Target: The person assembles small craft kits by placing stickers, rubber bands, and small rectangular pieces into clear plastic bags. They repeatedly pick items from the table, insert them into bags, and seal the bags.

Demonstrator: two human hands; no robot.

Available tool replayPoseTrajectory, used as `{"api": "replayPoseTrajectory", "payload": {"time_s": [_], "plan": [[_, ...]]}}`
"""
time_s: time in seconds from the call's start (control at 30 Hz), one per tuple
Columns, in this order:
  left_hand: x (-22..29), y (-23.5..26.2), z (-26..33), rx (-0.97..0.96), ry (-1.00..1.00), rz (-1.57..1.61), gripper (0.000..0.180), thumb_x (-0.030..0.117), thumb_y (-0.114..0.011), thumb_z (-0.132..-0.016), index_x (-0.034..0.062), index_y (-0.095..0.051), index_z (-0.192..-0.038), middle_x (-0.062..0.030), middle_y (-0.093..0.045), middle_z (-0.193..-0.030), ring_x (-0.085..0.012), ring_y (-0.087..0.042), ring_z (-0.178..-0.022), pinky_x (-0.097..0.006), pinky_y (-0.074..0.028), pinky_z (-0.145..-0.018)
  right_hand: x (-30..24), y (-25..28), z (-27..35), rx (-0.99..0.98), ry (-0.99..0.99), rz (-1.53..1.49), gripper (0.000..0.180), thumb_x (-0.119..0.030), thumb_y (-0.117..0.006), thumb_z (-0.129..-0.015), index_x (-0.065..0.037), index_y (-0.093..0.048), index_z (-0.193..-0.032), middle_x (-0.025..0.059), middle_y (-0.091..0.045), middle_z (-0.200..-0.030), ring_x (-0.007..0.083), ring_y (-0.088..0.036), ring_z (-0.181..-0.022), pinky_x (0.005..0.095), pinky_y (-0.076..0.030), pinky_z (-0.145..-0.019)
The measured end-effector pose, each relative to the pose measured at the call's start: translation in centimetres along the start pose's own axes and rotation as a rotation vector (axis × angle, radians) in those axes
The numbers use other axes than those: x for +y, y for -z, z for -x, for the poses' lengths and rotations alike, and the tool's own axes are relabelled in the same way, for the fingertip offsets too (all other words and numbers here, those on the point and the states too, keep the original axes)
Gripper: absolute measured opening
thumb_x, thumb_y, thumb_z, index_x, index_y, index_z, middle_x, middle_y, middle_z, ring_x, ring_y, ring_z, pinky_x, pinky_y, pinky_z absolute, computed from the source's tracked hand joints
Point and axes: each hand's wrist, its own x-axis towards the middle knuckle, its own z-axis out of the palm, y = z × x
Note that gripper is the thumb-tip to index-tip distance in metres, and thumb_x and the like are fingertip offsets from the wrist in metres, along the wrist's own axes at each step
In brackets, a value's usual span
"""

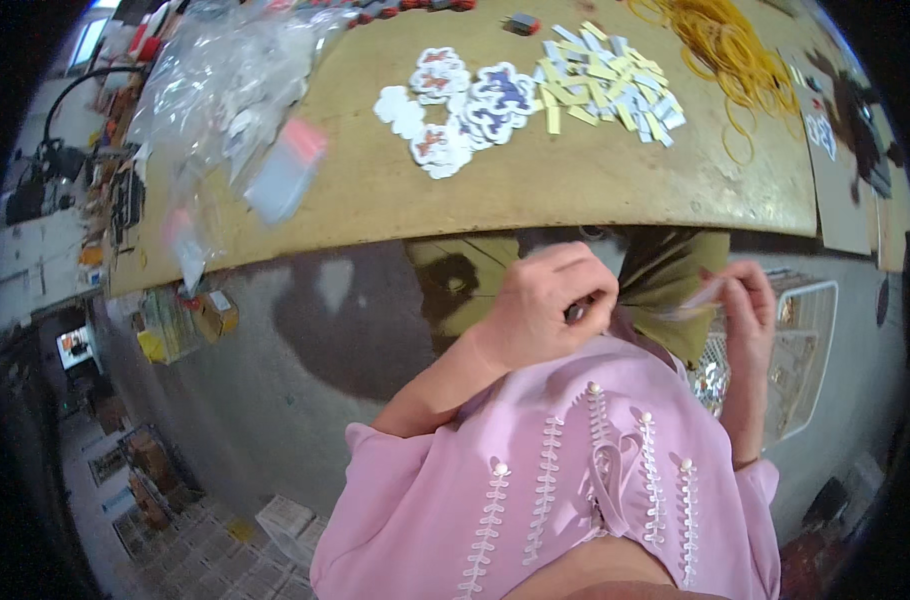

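Observation:
My left hand (555,300) is closed in front of the table edge, above my lap. A small dark patch shows between its curled fingers, and I cannot make out what it is. To the right, my right hand (749,308) pinches a thin, pale, translucent strip (703,296), smeared by motion. On the table (355,205) ahead lie white die-cut cards (443,150) with orange and blue figures. Beside them is a loose heap of small yellow and white strips (605,85).
A pile of yellow rubber bands (730,50) lies at the table's far right. Clear plastic bags (225,80) cover the left end, with a stack of small bags (287,172) near them. A white plastic crate (810,350) stands on the floor at right, a cardboard box (215,315) at left.

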Motion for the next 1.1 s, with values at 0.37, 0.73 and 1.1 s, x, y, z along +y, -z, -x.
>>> {"api": "replayPoseTrajectory", "payload": {"time_s": [0.37, 0.73, 1.1], "plan": [[-9.2, 23.3, 1.9, 0.536, 0.053, -1.324, 0.033, 0.019, -0.071, -0.101, 0.0011, -0.072, -0.128, -0.0198, -0.072, -0.126, -0.0384, -0.064, -0.120, -0.049, -0.050, -0.101, 23.1, 30.2, 9.2, -0.262, -0.412, 1.325, 0.018, -0.018, -0.067, -0.085, 0.000, -0.068, -0.084, 0.0272, -0.070, -0.082, 0.0491, -0.072, -0.085, 0.0541, -0.058, -0.075], [-9.5, 23.8, 3.0, 0.617, 0.123, -1.005, 0.007, 0.005, -0.075, -0.096, 0.0008, -0.077, -0.102, -0.0112, -0.078, -0.099, -0.0264, -0.071, -0.085, -0.037, -0.056, -0.081, 9.6, 12.1, 2.0, -0.310, -0.252, 1.143, 0.016, -0.011, -0.065, -0.097, 0.000, -0.077, -0.098, 0.0261, -0.073, -0.093, 0.0454, -0.074, -0.088, 0.0508, -0.056, -0.074], [-5.9, 15.5, 3.3, 0.798, -0.297, -0.897, 0.009, 0.003, -0.076, -0.097, 0.0020, -0.081, -0.105, -0.0097, -0.078, -0.103, -0.0211, -0.071, -0.089, -0.035, -0.056, -0.083, -5.4, -10.3, -3.0, -0.480, -0.075, 0.323, 0.011, -0.007, -0.072, -0.101, 0.002, -0.075, -0.105, 0.0095, -0.076, -0.088, 0.0138, -0.072, -0.074, 0.0293, -0.058, -0.069]]}}
